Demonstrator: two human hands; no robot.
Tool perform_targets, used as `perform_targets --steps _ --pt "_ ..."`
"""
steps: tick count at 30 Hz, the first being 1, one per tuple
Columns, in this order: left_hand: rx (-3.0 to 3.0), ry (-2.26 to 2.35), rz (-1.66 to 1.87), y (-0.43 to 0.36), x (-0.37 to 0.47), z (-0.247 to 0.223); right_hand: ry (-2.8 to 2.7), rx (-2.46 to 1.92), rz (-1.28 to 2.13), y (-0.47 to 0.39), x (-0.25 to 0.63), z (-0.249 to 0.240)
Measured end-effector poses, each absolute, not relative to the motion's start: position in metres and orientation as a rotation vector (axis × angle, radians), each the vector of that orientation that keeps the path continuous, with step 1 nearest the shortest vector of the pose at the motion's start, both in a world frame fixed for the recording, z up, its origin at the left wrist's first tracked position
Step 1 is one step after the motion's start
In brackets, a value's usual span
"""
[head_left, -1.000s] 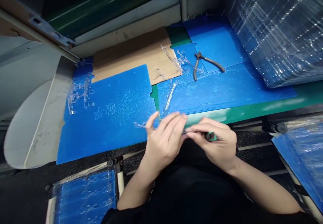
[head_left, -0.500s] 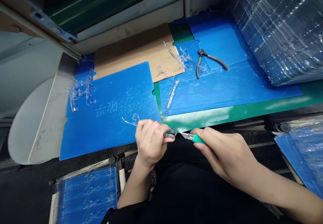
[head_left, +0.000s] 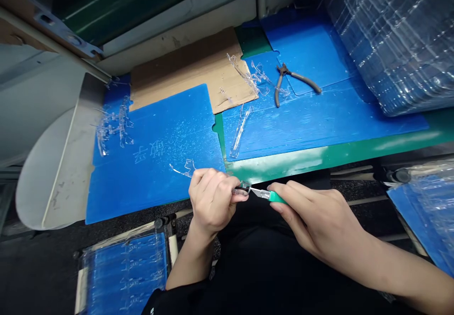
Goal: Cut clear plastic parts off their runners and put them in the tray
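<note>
My left hand (head_left: 213,200) is closed around a clear plastic part (head_left: 241,190); one end pokes out beside the thumb and a thin branching end sticks out on the left. In my right hand (head_left: 312,215) is a utility knife (head_left: 277,196) with a green handle, gripped between thumb and fingers. Its bare blade points left and meets, or nearly meets, the exposed end of the clear part. Beyond my hands another long clear plastic part (head_left: 240,133) lies on the blue sheet (head_left: 301,126).
Side cutters (head_left: 283,71) lie with handles spread, near clear plastic scraps (head_left: 260,76) by the cardboard (head_left: 177,64). More clear pieces (head_left: 113,126) sit at the left. Stacked clear trays (head_left: 400,45) stand at the right. Lower racks hold trays (head_left: 127,267) on both sides.
The knife blade has moved slightly left and down onto the end of the clear part. My left hand keeps its grip. The view has shifted slightly.
</note>
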State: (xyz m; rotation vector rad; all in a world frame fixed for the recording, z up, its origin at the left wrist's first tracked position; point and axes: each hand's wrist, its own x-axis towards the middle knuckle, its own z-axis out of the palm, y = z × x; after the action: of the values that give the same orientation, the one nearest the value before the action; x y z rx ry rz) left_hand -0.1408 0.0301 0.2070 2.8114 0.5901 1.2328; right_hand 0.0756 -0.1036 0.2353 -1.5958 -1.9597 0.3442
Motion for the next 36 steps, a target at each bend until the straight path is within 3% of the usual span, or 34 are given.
perform_targets --steps 13,18,24,36 --pt "2.648 0.46 1.043 0.015 -0.135 0.217 -1.865 -1.751 0.168 -0.089 0.091 0.216" --pt "1.925 0.705 0.705 0.006 -0.128 0.228 -1.524 -1.478 0.689 -0.077 0.09 0.216" --pt "1.052 0.494 0.335 0.011 -0.119 0.245 -0.991 -1.281 1.109 -0.059 0.081 0.226" --pt "0.851 0.533 0.23 0.008 -0.114 0.246 -0.807 -1.129 1.342 -0.054 0.089 0.218"
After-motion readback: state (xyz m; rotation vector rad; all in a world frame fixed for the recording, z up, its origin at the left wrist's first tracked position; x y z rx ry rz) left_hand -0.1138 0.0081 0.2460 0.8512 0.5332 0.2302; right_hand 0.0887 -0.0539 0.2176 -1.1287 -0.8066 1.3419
